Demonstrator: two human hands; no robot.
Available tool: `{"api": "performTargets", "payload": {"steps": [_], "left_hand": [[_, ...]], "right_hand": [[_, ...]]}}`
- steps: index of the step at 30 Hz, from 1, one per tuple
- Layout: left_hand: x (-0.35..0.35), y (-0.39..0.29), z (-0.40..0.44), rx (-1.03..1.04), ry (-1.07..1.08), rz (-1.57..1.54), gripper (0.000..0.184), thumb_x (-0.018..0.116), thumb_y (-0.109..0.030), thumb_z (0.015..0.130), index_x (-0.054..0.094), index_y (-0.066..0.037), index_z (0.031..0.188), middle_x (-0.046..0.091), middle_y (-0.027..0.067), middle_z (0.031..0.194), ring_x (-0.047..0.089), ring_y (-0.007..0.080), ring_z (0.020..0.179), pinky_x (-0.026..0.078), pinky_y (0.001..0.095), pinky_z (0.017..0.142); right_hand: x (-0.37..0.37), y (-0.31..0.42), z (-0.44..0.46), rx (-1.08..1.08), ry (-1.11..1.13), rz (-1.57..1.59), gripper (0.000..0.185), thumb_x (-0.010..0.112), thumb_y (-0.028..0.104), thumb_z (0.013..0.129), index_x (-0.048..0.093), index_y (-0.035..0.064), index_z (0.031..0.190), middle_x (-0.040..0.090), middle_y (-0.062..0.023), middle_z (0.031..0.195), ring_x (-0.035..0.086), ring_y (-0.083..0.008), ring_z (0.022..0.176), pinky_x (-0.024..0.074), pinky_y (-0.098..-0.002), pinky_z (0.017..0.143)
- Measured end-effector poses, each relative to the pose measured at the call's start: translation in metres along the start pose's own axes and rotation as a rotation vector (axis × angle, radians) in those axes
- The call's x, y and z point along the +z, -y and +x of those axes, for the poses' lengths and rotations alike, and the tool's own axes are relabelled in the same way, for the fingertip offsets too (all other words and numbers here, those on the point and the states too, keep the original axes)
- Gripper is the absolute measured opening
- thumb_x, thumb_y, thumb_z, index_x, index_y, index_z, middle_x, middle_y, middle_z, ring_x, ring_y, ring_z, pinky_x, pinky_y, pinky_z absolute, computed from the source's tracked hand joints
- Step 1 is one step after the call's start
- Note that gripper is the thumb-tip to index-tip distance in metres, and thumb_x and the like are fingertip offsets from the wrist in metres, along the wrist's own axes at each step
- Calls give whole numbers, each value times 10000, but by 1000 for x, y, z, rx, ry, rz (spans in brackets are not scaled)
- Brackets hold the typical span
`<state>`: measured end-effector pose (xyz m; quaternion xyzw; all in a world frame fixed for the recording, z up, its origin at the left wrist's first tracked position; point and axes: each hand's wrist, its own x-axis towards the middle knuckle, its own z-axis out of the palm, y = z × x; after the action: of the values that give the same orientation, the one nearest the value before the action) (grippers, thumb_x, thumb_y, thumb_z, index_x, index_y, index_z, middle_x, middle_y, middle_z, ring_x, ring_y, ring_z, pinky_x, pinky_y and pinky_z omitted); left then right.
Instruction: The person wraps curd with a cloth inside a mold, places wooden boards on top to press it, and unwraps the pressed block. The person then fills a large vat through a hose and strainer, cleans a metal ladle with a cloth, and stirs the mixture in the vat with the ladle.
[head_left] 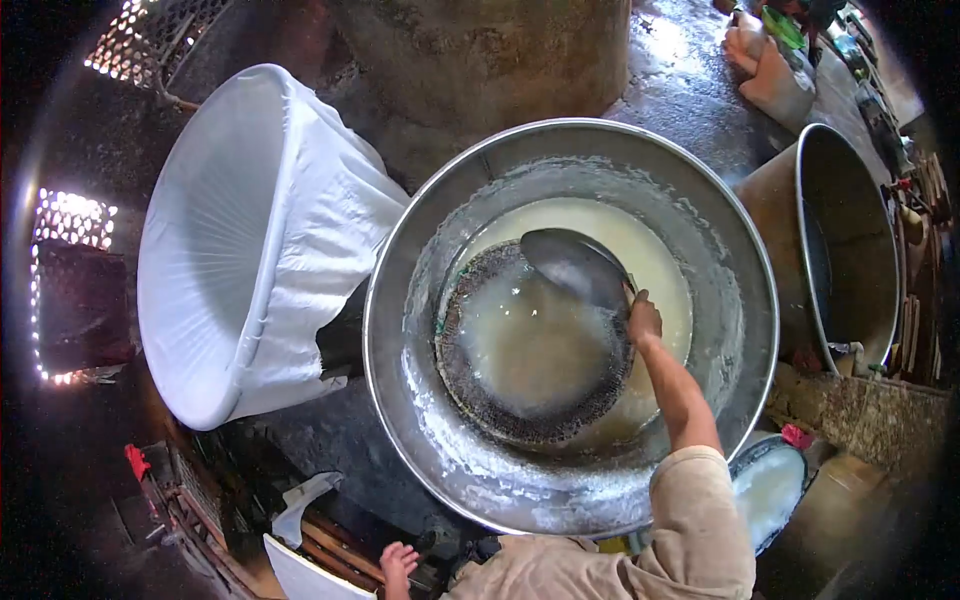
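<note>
My right hand (643, 318) is closed round the short handle of a wide, shallow metal ladle (578, 264). The ladle is tilted over a round woven basket (480, 415), which sits in a large steel vat (470, 180). Cloudy liquid (540, 345) fills the middle of the basket, and paler, creamy liquid (570, 215) surrounds it in the vat. Whitish residue coats the vat's inner wall. My left hand (398, 560) is low at the front, outside the vat, with its fingers apart and nothing in them.
Left of the vat stands a large round container lined with white cloth (330, 230). A tall metal drum (845, 250) is at the right. Near my right elbow is a bucket of white contents (768, 490). A big brown cylinder (490, 60) rises behind the vat.
</note>
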<state>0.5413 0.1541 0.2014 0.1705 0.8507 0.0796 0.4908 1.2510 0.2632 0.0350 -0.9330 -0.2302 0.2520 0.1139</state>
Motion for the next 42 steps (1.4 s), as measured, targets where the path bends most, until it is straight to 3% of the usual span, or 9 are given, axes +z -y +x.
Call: {"api": "performTargets", "payload": {"steps": [3, 4, 7, 13, 18, 20, 30, 34, 42], "left_hand": [[-21, 36, -11, -94, 24, 14, 329, 535, -259, 881, 468, -109, 1165, 618, 140, 999, 644, 266, 790, 515, 340, 560], [-12, 5, -79, 16, 227, -24, 430, 414, -298, 958, 371, -69, 1320, 490, 163, 1263, 501, 298, 1131, 382, 432, 960], [-29, 42, -80, -61, 198, -117, 478, 375, -335, 961, 331, -63, 1351, 441, 178, 1316, 461, 344, 1167, 358, 472, 984], [-52, 97, -56, -232, 91, -314, 596, 396, -452, 907, 311, -87, 1371, 384, 177, 1366, 415, 404, 1185, 362, 500, 972], [-42, 69, -34, -80, 140, -177, 505, 468, -369, 921, 366, -89, 1329, 447, 157, 1312, 485, 318, 1135, 451, 456, 864], [-35, 62, 11, 122, 91, -225, 304, 531, -245, 880, 480, -108, 1147, 626, 132, 949, 645, 265, 757, 514, 333, 558], [81, -63, 103, 280, 446, -82, 242, 490, -207, 876, 516, -118, 1100, 627, 76, 874, 606, 211, 658, 457, 345, 519], [106, -81, 135, 265, 769, -39, 206, 485, -234, 876, 515, -134, 1054, 615, 63, 830, 593, 212, 623, 451, 336, 494], [91, -57, 191, 180, 755, 169, 238, 473, -298, 874, 504, -146, 1054, 593, 51, 811, 567, 223, 607, 446, 352, 491]], "right_hand": [[23, -16, 4, -194, 166, -198, 481, 642, 168, 749, 437, -78, 1107, 594, -319, 933, 606, -435, 864, 501, -477, 766], [39, -27, 2, -225, 318, -183, 522, 653, 185, 745, 433, -65, 1146, 600, -303, 958, 611, -431, 868, 506, -471, 755], [114, -69, -12, -52, 895, -154, 596, 657, 275, 752, 441, -17, 1225, 564, -252, 1099, 569, -408, 971, 495, -482, 777], [251, -125, -171, 217, 1410, 1402, 523, 623, 366, 799, 538, 57, 1212, 567, -148, 1096, 525, -266, 1003, 435, -494, 843], [231, 35, -263, 711, 960, 1175, 124, 615, -26, 766, 505, 26, 791, 505, -63, 619, 487, -157, 458, 437, -294, 413], [196, 58, -289, 707, 962, 1447, 106, 605, -20, 780, 507, 12, 803, 481, -59, 614, 478, -149, 473, 434, -311, 423], [3, -29, -357, 356, 523, 1448, 119, 635, 2, 756, 523, 16, 794, 506, -50, 613, 490, -133, 476, 418, -285, 403], [-62, -83, -403, 475, 293, 1419, 82, 563, 30, 845, 555, -52, 852, 507, -54, 590, 493, -146, 456, 445, -280, 392], [-133, -160, -465, 495, 276, 1990, 86, 508, 70, 882, 490, -11, 864, 475, -19, 607, 462, -89, 454, 429, -220, 376]]}}
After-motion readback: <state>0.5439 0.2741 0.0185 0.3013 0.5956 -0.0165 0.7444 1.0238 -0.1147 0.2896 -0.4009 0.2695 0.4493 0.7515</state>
